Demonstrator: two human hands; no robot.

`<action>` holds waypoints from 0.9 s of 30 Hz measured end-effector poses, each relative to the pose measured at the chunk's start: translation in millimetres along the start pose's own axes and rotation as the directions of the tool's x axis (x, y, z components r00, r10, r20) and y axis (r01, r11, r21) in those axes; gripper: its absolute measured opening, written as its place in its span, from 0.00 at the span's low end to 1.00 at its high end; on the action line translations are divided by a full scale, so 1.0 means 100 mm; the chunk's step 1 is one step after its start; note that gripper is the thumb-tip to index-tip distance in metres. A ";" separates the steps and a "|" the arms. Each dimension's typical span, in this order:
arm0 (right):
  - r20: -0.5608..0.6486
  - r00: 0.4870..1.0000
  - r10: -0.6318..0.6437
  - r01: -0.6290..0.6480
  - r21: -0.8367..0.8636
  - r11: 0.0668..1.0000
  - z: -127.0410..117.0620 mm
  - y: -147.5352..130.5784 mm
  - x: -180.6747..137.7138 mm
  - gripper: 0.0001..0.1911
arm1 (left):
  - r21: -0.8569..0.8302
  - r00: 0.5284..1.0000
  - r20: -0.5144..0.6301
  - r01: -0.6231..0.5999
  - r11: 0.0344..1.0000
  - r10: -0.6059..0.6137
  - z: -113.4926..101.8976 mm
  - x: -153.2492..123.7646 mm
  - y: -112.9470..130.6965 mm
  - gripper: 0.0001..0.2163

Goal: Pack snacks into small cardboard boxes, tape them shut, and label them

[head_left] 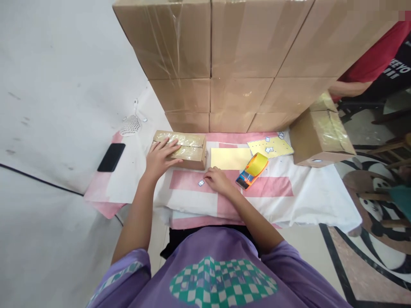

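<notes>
My left hand (160, 157) lies flat with fingers spread on the near left corner of a small taped cardboard box (188, 147) on the table. My right hand (218, 179) rests on the pink and white cloth (276, 188) with fingers curled, its fingertips beside a tiny white sticker (201, 182); whether it pinches anything I cannot make out. An orange and blue tape dispenser (252, 171) with a yellow roll lies just right of that hand. A yellow sheet (229, 158) lies behind it.
A wall of big cardboard boxes (224, 64) stands at the back. Another box (317, 134) sits at the right. A yellow sticker sheet (271, 146), a black phone (111, 157) and a white mesh object (130, 125) are nearby. A person in red (379, 60) stands far right.
</notes>
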State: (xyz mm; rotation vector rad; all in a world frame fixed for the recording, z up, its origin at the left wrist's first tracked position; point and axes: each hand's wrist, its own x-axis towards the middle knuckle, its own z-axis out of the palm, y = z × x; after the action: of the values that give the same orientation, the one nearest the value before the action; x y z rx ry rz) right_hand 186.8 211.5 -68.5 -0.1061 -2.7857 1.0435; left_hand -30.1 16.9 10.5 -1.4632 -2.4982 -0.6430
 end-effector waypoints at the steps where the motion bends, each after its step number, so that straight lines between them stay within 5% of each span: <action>1: 0.050 0.998 -0.027 0.029 -0.036 0.999 0.01 -0.02 -0.03 0.10 | 0.003 1.000 0.004 0.004 1.000 -0.004 0.00 0.00 0.01 0.24; 6: 0.235 0.969 -0.074 0.110 -0.143 0.984 -0.03 -0.15 0.04 0.15 | 0.009 1.000 0.017 0.025 1.000 -0.025 -0.02 -0.01 0.05 0.25; 11: 0.249 0.964 -0.097 0.133 -0.135 0.982 -0.03 -0.13 0.03 0.11 | 0.017 1.000 -0.006 0.017 1.000 -0.016 0.00 -0.03 0.04 0.26; 15: 0.082 0.992 -0.093 0.078 0.167 0.983 -0.04 -0.02 0.00 0.05 | 0.046 0.998 0.015 0.054 0.997 -0.055 -0.02 -0.01 0.05 0.31; 19: -0.186 0.946 0.267 -0.094 0.630 0.771 -0.10 0.17 0.15 0.05 | 0.104 0.995 0.089 0.032 0.994 -0.041 -0.04 0.05 0.13 0.34; 27: -0.205 0.905 0.372 -0.114 0.727 0.677 -0.15 0.33 0.64 0.10 | 0.180 0.994 0.095 0.037 0.983 -0.055 0.02 0.09 0.33 0.32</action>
State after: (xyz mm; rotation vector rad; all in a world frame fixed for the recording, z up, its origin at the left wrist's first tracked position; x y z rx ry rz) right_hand 126.4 254.6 -70.6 -0.5207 -1.9245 1.8797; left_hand -6.1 39.2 21.0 -1.4087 -2.5943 -0.3502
